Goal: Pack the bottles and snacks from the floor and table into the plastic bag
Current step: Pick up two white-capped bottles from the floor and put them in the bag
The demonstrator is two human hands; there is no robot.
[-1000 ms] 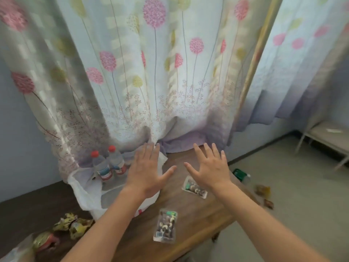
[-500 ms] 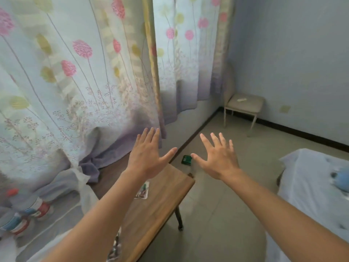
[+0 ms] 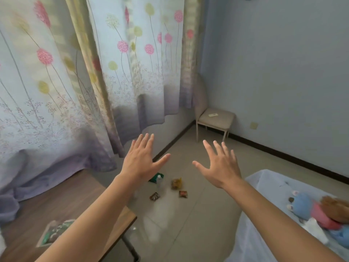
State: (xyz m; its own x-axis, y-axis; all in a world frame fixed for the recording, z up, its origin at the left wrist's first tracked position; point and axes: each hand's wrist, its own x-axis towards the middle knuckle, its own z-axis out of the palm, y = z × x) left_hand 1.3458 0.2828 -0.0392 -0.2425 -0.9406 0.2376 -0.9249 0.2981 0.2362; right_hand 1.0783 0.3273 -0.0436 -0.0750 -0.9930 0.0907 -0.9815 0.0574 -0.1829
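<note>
Both bare hands are hovering in the air over the floor, palms down, holding nothing: the left hand with fingers spread, the right hand likewise splayed. The brown wooden table is ending in a corner edge at lower left, with a clear plastic snack pack lying on it, partly hidden under the left forearm. Beyond that edge the grey tiled floor is lying open between the table and the pale blue bed. There, near each other, are sitting a clear plastic bottle with a green label, its long axis unclear, a yellow snack packet, a dark brown packet and a red-brown packet.
</note>
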